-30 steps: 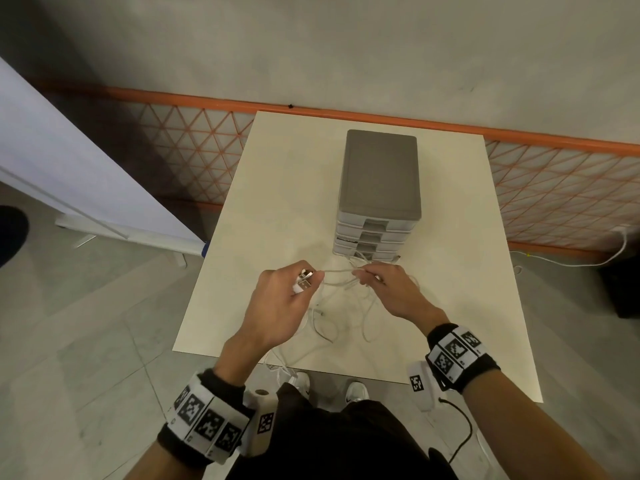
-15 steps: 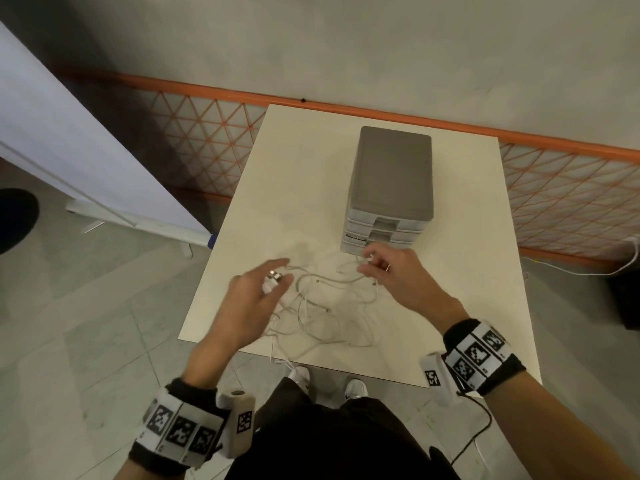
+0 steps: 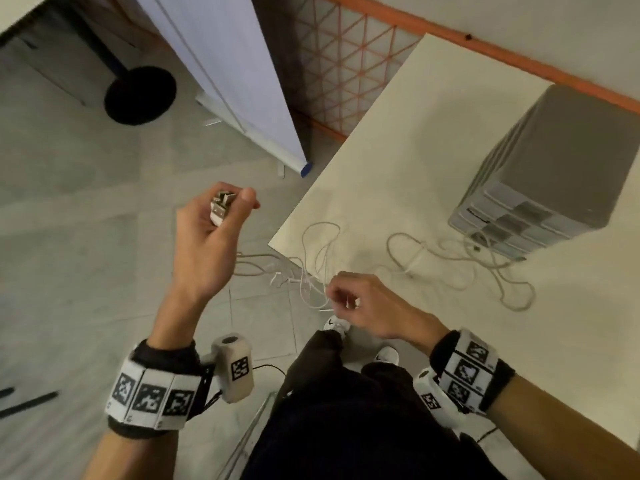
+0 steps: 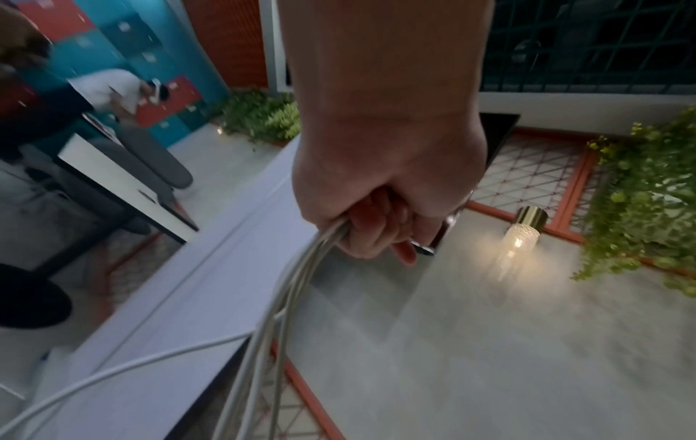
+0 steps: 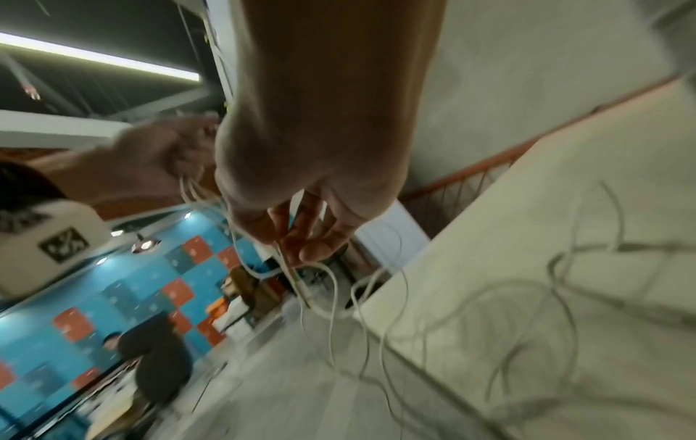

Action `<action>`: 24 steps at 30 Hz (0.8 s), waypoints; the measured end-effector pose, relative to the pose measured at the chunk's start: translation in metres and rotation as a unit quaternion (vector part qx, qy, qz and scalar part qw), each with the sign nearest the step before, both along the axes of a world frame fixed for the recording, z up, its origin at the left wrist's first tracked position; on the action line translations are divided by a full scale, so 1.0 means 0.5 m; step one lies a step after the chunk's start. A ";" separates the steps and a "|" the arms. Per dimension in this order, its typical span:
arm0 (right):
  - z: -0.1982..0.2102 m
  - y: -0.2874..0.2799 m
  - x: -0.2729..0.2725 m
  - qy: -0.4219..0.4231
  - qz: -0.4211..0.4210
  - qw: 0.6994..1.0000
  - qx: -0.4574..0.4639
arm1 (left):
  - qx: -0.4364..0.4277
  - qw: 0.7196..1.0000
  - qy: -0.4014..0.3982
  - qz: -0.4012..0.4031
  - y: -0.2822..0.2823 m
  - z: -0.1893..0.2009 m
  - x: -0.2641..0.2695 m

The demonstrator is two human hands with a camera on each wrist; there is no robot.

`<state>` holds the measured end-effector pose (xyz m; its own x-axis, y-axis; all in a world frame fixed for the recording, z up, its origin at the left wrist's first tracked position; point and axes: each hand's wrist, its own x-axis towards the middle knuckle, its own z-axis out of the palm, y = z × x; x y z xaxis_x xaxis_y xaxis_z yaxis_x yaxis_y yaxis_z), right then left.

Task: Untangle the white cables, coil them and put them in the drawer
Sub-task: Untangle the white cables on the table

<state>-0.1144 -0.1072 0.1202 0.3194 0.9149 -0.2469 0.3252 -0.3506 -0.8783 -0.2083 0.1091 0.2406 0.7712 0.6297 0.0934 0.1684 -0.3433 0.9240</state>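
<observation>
The untangling step is in hand: the left hand (image 3: 207, 237) grips the plugs (image 3: 221, 207), and the right hand (image 3: 360, 306) pinches the tangled white cables (image 3: 311, 271). Next, I think, the knot must be loosened before coiling.

Tangled white cables (image 3: 450, 258) beside drawer unit (image 3: 554, 174)

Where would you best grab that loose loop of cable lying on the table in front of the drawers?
Probably at the crossing of the loop, pinched from above. The cable lies flat on the table, so only its top is free. The drawers block the far side. Both the left hand and right hand already hold other strands.
</observation>
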 end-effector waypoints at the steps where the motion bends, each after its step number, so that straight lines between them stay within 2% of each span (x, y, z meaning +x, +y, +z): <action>1: -0.023 0.019 -0.013 0.010 0.024 1.000 -0.014 | -0.002 1.000 -0.004 0.019 0.006 0.006 -0.018; 3: -0.075 0.045 -0.033 0.006 0.102 0.989 -0.104 | -0.009 0.999 -0.011 0.050 0.015 0.013 -0.049; 5: -0.131 0.046 -0.039 -0.039 0.193 0.952 -0.233 | -0.013 0.998 -0.019 0.065 0.016 0.018 -0.070; 7: -0.151 0.036 -0.028 -0.084 0.210 0.925 -0.305 | -0.009 0.998 -0.023 0.064 0.013 0.022 -0.080; 12: -0.130 -0.015 0.036 -0.037 0.133 0.942 -0.306 | -0.014 0.999 0.004 0.044 -0.005 0.016 -0.060; 15: -0.109 -0.059 0.082 0.041 0.019 0.963 -0.266 | -0.033 0.999 0.020 -0.006 -0.026 0.009 -0.026; 17: -0.103 -0.089 0.108 0.026 -0.063 0.967 -0.244 | -0.032 0.998 0.030 -0.041 -0.040 -0.004 -0.001; 20: -0.112 -0.106 0.141 -0.046 -0.167 0.959 -0.226 | -0.018 0.994 0.082 -0.077 -0.065 -0.035 0.033; 24: -0.157 -0.050 0.172 -0.078 -0.224 0.949 -0.210 | -0.033 0.988 0.125 -0.080 -0.099 -0.071 0.062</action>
<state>-0.0283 -0.1325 0.0418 0.7152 0.5102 -0.4777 0.1749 -0.7923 -0.5845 -0.1775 0.0595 0.2052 0.8553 0.4961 -0.1499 0.3428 -0.3247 0.8815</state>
